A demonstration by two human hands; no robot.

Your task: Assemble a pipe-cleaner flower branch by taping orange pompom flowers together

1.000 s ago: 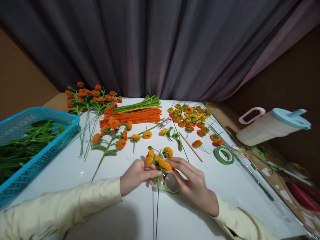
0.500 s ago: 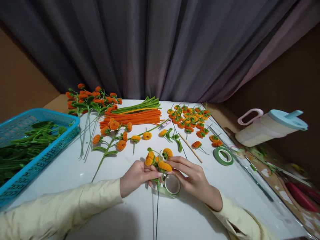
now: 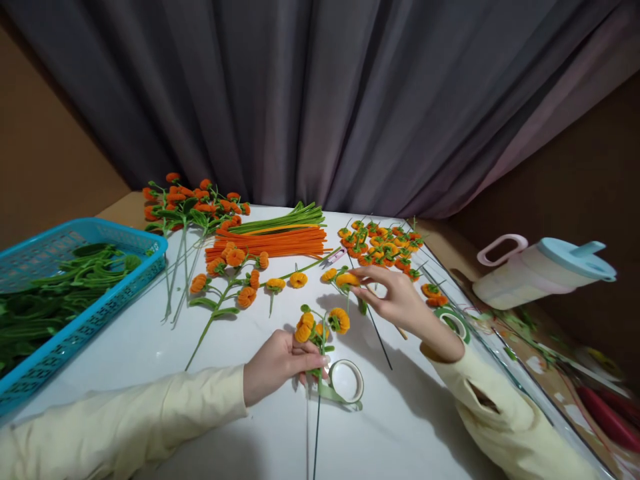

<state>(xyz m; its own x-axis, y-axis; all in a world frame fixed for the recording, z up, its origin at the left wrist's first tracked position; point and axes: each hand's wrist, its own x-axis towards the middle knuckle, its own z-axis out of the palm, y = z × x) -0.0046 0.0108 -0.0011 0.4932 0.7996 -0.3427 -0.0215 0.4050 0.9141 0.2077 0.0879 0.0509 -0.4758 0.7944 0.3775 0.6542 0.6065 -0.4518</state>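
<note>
My left hand (image 3: 285, 363) pinches the dark wire stem of a small spray of yellow-orange chenille flowers (image 3: 305, 327) with green stalks. Beside its fingertips a tape roll (image 3: 346, 381) rests on the table, and a pale green strip of tape (image 3: 330, 395) runs from it toward the stem. Farther back, my right hand (image 3: 395, 297) has thumb and fingers closed on a single yellow chenille flower (image 3: 347, 281). Close to that flower lie another yellow flower (image 3: 329, 275) and some green leaves, partly covered.
A blue basket (image 3: 125, 283) of green leaves stands left. Orange chenille stems (image 3: 270, 243) lie behind a finished-looking orange spray (image 3: 233, 280). Many loose flower heads (image 3: 385, 243) lie back right. A green tape roll (image 3: 453, 323) and a lidded cup (image 3: 530, 273) are at right.
My right hand has moved away from the spray, back and to the right, taking a yellow flower with it. My left hand stays on the stem. The view has shifted slightly.
</note>
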